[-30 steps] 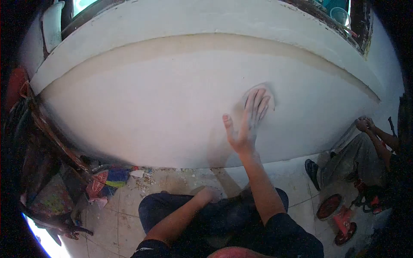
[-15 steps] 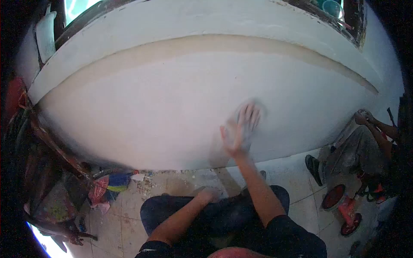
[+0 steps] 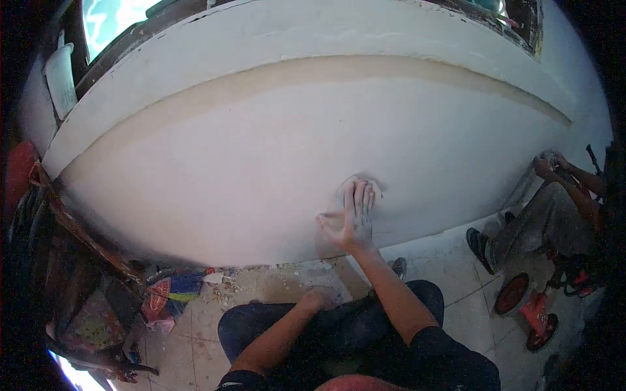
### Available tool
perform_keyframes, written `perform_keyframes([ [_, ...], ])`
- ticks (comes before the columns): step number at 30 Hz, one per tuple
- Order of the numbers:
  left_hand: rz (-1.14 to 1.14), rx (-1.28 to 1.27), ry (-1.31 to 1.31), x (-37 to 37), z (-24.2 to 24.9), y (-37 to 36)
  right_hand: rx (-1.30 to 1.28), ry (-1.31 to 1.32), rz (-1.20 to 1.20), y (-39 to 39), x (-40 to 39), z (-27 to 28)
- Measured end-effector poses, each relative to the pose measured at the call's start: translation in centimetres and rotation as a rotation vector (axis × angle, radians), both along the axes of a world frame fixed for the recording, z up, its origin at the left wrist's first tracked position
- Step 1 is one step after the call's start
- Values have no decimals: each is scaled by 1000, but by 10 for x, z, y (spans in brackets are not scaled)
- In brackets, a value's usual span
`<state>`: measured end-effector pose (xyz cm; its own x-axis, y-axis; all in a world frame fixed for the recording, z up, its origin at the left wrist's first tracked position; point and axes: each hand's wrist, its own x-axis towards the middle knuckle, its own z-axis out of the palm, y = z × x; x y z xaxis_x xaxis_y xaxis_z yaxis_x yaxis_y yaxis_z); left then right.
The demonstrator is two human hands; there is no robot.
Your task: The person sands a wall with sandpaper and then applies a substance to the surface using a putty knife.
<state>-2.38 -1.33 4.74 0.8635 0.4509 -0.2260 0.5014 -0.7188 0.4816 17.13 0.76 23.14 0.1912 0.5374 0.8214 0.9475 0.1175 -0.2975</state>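
My right hand (image 3: 352, 218) lies flat against the white wall (image 3: 228, 156), its fingers pointing up and its thumb spread to the left. Under its fingertips shows the edge of a thin pale sheet (image 3: 376, 188), pressed to the wall. White dust coats the fingers. My left hand (image 3: 319, 298) rests low at my left knee, near the foot of the wall; its fingers are too blurred and pale to make out.
At the right a co-worker (image 3: 548, 215) sits by the wall, hands together. Sandals (image 3: 479, 249) and a red-topped container (image 3: 512, 294) are on the tiled floor (image 3: 456, 319). Colourful bags (image 3: 173, 293) and dark clutter stand at the left. A ledge (image 3: 313, 36) runs above.
My right hand has moved down and slightly left along the wall. The view has shifted a little. My left hand has stayed at my knee.
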Motion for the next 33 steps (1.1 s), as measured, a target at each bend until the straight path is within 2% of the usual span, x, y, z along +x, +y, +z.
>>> perform_keyframes([
  [2, -47, 44, -12, 4, -18, 0, 41, -8, 3, -3, 2, 37],
  [4, -200, 66, 314, 16, -13, -5, 65, -15, 10, -10, 5, 78],
  [6, -227, 31, 253, 9, 3, -3, 208, 24, 26, -8, 12, 112],
  [7, -256, 3, 194, 8, 12, 0, 219, 23, 26, -8, 14, 109],
  [8, -257, 12, 194, 14, -9, 3, 183, 23, 13, -8, 14, 96],
  [10, -275, 60, 323, 32, -91, 14, 147, 23, -7, -5, 15, 53],
  [11, -282, 61, 325, 35, -102, 26, 71, 11, 1, 0, 13, 20],
  [12, -227, -167, 382, 32, -110, 36, -9, 4, 10, 1, 11, 1],
  [13, -166, -396, 445, 24, -114, 41, -13, 17, 4, -1, 12, 6],
  [16, 136, -329, 114, 7, 38, -12, 90, -84, 26, -4, 19, 71],
  [17, 142, -342, 112, 9, 63, -17, 158, -16, 38, -5, 17, 98],
  [19, -159, -80, 355, 13, 95, -17, 229, 54, 47, -4, 10, 106],
  [22, -257, -33, 445, 38, -61, 12, 218, 59, 12, 0, -1, 48],
  [24, -235, 4, 485, 34, -19, 6, 13, 30, 47, 1, -10, -7],
  [25, -212, 29, 530, 29, -2, 2, 10, 38, 45, 1, -10, -2],
  [28, -102, -21, 434, 30, -18, -8, 86, -24, 70, -1, -4, 60],
  [29, -105, -40, 435, 30, -2, -14, 167, 13, 57, -3, -3, 92],
  [30, -198, -36, 452, 29, 41, -15, 255, 52, 36, -4, -2, 107],
  [31, -291, -18, 470, 29, 67, -12, 257, 57, 28, -5, -1, 104],
  [32, -295, -7, 476, 27, 45, -8, 245, 57, 33, -5, 1, 98],
  [33, -279, -18, 415, 22, 3, -4, 236, 56, 42, -3, 1, 90],
])
